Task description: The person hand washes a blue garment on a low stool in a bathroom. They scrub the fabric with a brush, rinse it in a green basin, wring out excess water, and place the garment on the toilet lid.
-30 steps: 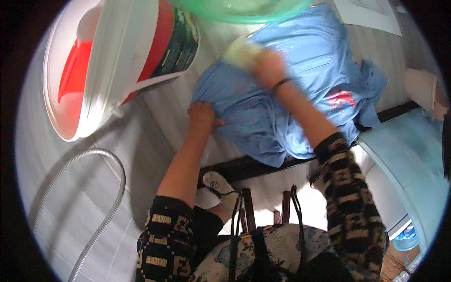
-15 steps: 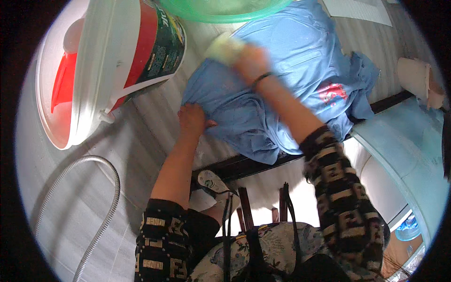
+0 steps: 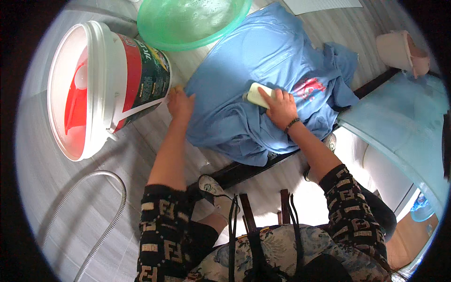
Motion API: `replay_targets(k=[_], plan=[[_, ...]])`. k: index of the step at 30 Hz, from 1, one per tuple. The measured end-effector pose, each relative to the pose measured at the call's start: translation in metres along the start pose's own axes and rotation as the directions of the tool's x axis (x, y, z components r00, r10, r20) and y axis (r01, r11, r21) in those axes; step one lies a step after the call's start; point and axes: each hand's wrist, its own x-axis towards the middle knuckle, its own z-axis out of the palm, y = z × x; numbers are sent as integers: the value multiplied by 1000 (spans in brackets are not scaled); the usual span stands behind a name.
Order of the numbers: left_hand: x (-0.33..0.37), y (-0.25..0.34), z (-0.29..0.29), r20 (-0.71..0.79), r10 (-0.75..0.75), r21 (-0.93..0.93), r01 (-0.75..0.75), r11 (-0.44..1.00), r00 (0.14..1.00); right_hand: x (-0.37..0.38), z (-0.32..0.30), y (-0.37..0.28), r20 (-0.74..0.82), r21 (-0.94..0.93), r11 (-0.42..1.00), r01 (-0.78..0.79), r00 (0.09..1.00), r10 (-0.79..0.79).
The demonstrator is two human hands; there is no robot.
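A wet blue garment [image 3: 235, 61] with a pink and red print lies spread and partly bunched on the grey floor. On its middle, my right hand [image 3: 282, 109] is closed around a pale yellow rounded block [image 3: 257, 95]. Its underside is hidden, so I cannot tell whether it is a bar of soap or a scrubbing brush. My left hand [image 3: 180, 104] is at the garment's left edge, near the bucket, with its thumb apart from the fingers and nothing visible in it.
To the left, a white bucket [image 3: 101, 89] lies on its side with a red scoop [image 3: 76, 105] inside. A green basin [image 3: 188, 44] of sudsy water stands beyond. A metal hose [image 3: 123, 192] curves at lower left. At right are a pinkish pot [image 3: 394, 49] and a glass panel [image 3: 399, 122].
My right hand has moved the pale block from the garment's far left edge to its middle. My left hand has shifted off the cloth to its left edge. The view has shifted too.
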Motion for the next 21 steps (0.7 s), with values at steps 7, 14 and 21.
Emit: replay_targets(k=[7,14,21], plan=[[-16,4,-13,331,4,-272,91,958,944,15,3,38,112,285,929,-236,971,212],[-91,-69,-67,483,0,93,-52,994,876,-3,-19,52,227,563,758,-330,943,242],[-78,15,-55,581,284,10,-355,935,763,25,-21,-10,-264,265,957,-119,945,191]])
